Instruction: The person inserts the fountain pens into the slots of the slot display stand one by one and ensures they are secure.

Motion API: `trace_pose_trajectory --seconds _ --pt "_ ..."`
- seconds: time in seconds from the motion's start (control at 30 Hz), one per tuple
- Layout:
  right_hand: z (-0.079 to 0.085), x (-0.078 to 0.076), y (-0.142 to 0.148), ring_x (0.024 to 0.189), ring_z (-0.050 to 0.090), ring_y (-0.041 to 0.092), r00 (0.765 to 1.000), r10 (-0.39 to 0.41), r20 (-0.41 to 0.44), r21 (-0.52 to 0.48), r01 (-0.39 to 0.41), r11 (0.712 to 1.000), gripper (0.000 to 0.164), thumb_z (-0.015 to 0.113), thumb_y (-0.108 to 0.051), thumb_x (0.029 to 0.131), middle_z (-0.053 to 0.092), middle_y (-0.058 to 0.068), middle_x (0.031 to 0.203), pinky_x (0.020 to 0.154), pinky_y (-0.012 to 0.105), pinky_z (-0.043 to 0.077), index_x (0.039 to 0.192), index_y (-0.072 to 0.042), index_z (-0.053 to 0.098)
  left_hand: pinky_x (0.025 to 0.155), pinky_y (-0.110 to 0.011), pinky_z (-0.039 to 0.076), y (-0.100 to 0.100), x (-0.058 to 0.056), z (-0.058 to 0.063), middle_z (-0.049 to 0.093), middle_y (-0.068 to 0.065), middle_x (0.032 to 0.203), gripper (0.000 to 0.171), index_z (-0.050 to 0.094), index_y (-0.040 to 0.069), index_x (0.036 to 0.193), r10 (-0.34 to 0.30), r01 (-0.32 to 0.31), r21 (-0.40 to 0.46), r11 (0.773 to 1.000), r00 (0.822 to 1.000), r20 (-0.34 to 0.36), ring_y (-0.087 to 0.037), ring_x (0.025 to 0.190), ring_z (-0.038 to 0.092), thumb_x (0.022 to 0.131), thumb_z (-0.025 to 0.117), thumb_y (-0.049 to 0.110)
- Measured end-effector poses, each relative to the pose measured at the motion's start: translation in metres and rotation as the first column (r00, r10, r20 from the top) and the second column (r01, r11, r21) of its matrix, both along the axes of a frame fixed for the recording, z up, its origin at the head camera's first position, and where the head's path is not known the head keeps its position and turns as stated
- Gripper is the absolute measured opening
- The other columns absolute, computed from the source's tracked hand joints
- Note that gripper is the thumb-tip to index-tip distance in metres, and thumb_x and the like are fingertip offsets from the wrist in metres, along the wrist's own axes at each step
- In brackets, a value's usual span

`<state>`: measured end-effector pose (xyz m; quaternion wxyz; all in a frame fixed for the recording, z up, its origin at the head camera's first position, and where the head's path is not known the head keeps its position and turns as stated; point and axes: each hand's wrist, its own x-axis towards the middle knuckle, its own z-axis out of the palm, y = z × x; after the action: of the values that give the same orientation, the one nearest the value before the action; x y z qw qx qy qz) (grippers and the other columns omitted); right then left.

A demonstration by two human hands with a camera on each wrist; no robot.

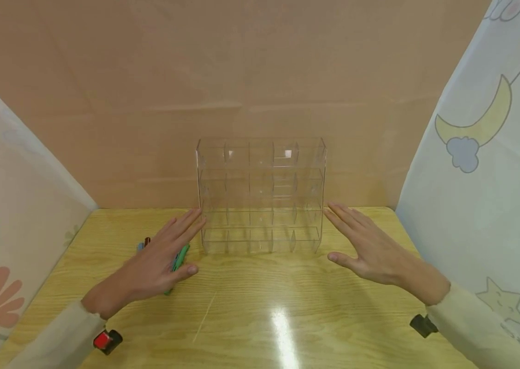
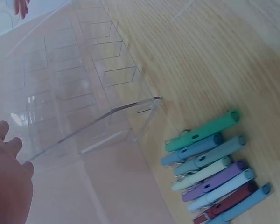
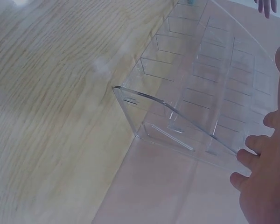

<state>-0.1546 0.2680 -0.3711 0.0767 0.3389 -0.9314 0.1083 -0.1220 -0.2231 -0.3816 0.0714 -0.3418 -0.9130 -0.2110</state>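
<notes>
Observed clear compartment rack point(image 1: 261, 197) standing upright near rear edge of wooden tabletop point(image 1: 241, 312). Found left hand point(image 1: 160, 261) and right hand point(image 1: 368, 252) with fingers extended, gripping nothing, at opposite side edges; cannot confirm contact. Recorded pens point(image 2: 207, 169) lying in a row, narrowing room left of rack. Noted broad working room in front.
</notes>
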Motion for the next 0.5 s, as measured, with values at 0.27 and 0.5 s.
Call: trace_pose_trajectory --seconds 0.27,0.5 --pt "-0.005 -0.002 0.002 0.164 0.025 0.041 0.999 -0.020 0.035 -0.035 0.021 0.999 0.088 0.067 -0.043 0.103 0.018 0.013 0.180 0.134 0.053 0.019 0.171 -0.012 0.020 0.138 -0.041 -0.002 -0.014 0.005 -0.011 0.008 -0.008 0.182 0.080 0.010 0.022 0.173 0.050 -0.055 0.087 0.995 0.997 0.059 -0.036 0.169 0.010 0.111 0.051 0.050" --pt "-0.011 0.001 0.003 0.161 0.027 0.046 0.996 -0.033 0.081 -0.070 0.038 0.997 0.089 0.067 -0.043 0.103 0.019 0.012 0.179 0.121 0.069 0.029 0.172 -0.016 0.016 0.137 -0.034 -0.005 -0.020 0.008 -0.024 0.011 -0.012 0.181 0.077 0.009 0.024 0.173 0.061 -0.071 0.116 0.991 0.995 0.085 -0.034 0.169 0.010 0.112 0.051 0.045"
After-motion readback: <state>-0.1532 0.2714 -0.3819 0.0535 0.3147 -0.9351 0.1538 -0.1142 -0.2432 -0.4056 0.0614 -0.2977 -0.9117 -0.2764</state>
